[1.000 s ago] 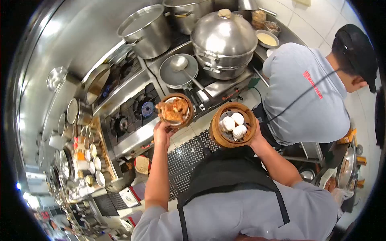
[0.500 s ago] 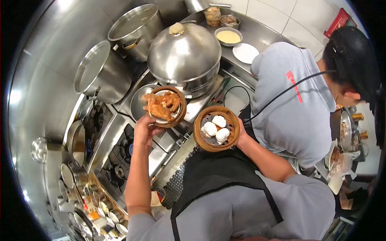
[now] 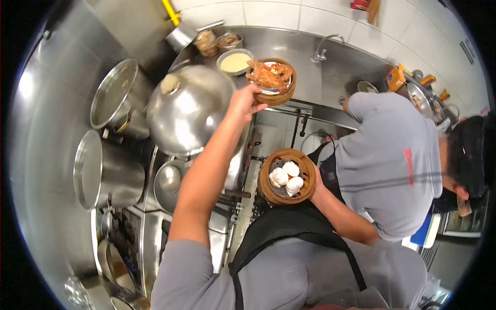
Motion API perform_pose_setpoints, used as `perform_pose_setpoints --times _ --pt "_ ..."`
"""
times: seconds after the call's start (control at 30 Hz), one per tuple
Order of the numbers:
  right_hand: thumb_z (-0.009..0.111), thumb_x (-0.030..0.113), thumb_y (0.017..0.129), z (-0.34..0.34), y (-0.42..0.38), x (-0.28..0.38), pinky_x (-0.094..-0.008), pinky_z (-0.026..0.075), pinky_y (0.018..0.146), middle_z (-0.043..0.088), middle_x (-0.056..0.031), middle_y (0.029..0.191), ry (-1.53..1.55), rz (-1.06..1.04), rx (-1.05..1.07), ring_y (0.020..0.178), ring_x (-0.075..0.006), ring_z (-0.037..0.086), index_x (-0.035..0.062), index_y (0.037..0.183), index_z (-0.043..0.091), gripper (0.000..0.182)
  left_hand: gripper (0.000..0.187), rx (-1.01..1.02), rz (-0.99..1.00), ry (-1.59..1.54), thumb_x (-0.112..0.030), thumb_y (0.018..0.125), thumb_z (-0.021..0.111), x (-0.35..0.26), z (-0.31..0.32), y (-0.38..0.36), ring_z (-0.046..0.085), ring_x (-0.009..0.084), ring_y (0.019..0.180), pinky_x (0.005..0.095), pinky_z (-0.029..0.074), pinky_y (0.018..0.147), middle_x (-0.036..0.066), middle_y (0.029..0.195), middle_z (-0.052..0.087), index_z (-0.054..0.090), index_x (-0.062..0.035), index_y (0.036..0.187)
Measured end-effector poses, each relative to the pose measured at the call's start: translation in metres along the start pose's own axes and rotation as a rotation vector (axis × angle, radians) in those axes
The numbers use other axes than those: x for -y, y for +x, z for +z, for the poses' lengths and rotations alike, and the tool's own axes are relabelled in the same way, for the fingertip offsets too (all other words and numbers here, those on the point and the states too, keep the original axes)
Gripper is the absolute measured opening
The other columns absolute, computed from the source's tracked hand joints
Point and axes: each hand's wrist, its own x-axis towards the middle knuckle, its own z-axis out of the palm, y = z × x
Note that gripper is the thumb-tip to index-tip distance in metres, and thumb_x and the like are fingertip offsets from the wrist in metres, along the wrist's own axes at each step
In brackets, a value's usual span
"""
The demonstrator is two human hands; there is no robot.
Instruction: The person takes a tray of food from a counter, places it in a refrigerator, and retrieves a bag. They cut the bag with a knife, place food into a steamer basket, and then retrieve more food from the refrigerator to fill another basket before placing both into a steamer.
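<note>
My left hand (image 3: 248,103) grips the near left edge of a round bamboo steamer (image 3: 281,97), held out at the metal counter beside a bowl of pale yellow liquid (image 3: 235,62). Inside it, fried-looking orange-brown food (image 3: 269,76) rests on a white dish. Close to my apron, my right hand (image 3: 321,185) holds a second bamboo steamer (image 3: 267,181) by its right side. Three white buns (image 3: 279,177) sit in that one on a dark liner. The fingers of my right hand are mostly hidden behind the steamer.
A large domed metal lid (image 3: 194,113) covers a steamer on the stove at the left. Two tall pots (image 3: 121,178) stand beyond it. A person in a grey shirt (image 3: 385,150) leans over the counter at the right, near a tap (image 3: 320,55).
My left hand has moved forward and right with its steamer, from near the domed lid to the counter. My view has turned; the other person now reaches over the counter.
</note>
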Motion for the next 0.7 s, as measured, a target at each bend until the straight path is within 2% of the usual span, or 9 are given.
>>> perform_pose_setpoints --times 0.13,0.2,0.33,0.4,0.47,0.5,0.57,0.63,0.7 --pt "0.039 0.035 0.102 -0.025 -0.026 0.021 -0.0446 0.052 0.099 0.062 -0.0146 0.124 0.099 -0.156 -0.036 0.111 -0.0298 0.063 0.0034 0.125 0.057 0.043 0.036 -0.043 -0.076 -0.013 -0.013 0.086 0.061 0.072 0.054 0.096 0.063 0.0304 0.087 0.0401 0.061 0.067 0.019 0.106 0.058 0.054 0.0078 0.115" --pt "0.040 0.034 0.102 -0.060 -0.024 0.020 -0.0433 0.053 0.098 0.063 -0.0138 0.123 0.130 -0.219 -0.190 0.110 -0.0276 0.063 0.0036 0.126 0.057 0.042 0.031 -0.156 -0.109 -0.018 -0.012 0.080 0.065 0.128 0.056 0.157 0.066 0.0264 0.080 0.0356 0.059 0.053 0.017 0.099 0.064 0.060 0.0071 0.105" --pt "0.045 0.033 0.102 -0.065 -0.081 0.046 -0.0391 0.053 0.098 0.061 -0.0109 0.128 -0.274 -0.528 -0.196 0.113 -0.0244 0.063 0.0039 0.130 0.054 0.041 0.037 -0.328 -0.142 0.015 -0.011 0.087 0.063 0.172 0.098 0.200 0.064 0.0303 0.095 0.0449 0.059 0.072 0.020 0.114 0.059 0.054 0.0105 0.116" --pt "0.057 0.021 0.098 -0.076 -0.072 0.050 -0.0390 0.051 0.099 0.061 -0.0102 0.127 -0.761 -0.739 -0.188 0.114 -0.0212 0.062 0.0030 0.133 0.051 0.039 0.036 -0.446 -0.101 0.014 -0.011 0.087 0.063 0.190 0.089 0.226 0.064 0.0291 0.094 0.0456 0.058 0.072 0.020 0.112 0.061 0.055 0.0112 0.114" --pt "0.076 0.021 0.085 -0.104 -0.090 0.066 -0.0380 0.049 0.100 0.061 -0.0096 0.126 -0.352 -0.638 -0.130 0.114 -0.0198 0.061 0.0023 0.133 0.050 0.058 0.033 -0.494 -0.110 0.087 -0.013 0.087 0.065 0.196 0.106 0.241 0.066 0.0266 0.083 0.0428 0.056 0.066 0.020 0.106 0.064 0.059 0.0116 0.108" --pt "0.088 0.023 0.071 -0.105 -0.093 0.079 -0.0367 0.049 0.098 0.062 -0.0092 0.124 -0.644 -0.750 -0.121 0.113 -0.0183 0.061 0.0021 0.131 0.052 0.073 0.033 -0.518 -0.120 0.159 -0.014 0.086 0.066 0.214 0.102 0.277 0.067 0.0262 0.081 0.0422 0.056 0.065 0.020 0.105 0.064 0.061 0.0117 0.107" --pt "0.082 0.018 0.080 -0.097 -0.098 0.099 -0.0373 0.053 0.094 0.065 -0.0086 0.120 -0.732 -0.844 -0.109 0.108 -0.0189 0.064 0.0025 0.127 0.056 0.055 0.035 -0.605 -0.085 0.259 -0.017 0.084 0.071 0.217 0.108 0.296 0.068 0.0247 0.074 0.0393 0.053 0.058 0.019 0.101 0.067 0.064 0.0116 0.103" --pt "0.069 0.017 0.091 -0.125 -0.071 0.102 -0.0380 0.054 0.092 0.065 -0.0090 0.118 -0.721 -0.858 -0.155 0.106 -0.0200 0.065 0.0027 0.127 0.057 0.040 0.047 -0.575 -0.066 0.399 -0.024 0.083 0.073 0.206 0.103 0.293 0.069 0.0308 0.090 0.0410 0.053 0.075 0.022 0.112 0.067 0.063 0.0123 0.112" --pt "0.076 0.018 0.084 -0.145 -0.065 0.118 -0.0391 0.049 0.099 0.063 -0.0104 0.123 -0.423 -0.709 -0.213 0.113 -0.0207 0.061 0.0021 0.129 0.054 0.053 0.051 -0.405 -0.013 0.611 -0.028 0.083 0.072 0.163 0.114 0.245 0.066 0.0358 0.103 0.0421 0.050 0.087 0.025 0.118 0.065 0.064 0.0093 0.115"
